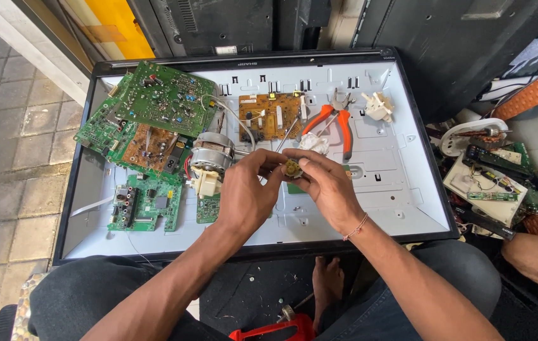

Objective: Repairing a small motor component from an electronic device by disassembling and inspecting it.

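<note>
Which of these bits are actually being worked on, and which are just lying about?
In hand:
- small brass-coloured part, pinched between left hand and right hand

Lying about:
- orange-handled pliers
- green circuit boards
- small motor
- white plug
- white panel

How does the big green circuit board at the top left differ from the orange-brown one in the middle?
The green circuit board is larger and lies tilted, overlapping other boards; the orange-brown circuit board is smaller and lies square to the white panel. The green one sits at the panel's left corner, the orange-brown beside the orange-handled pliers. Both lie face up, untouched by either hand.
</note>
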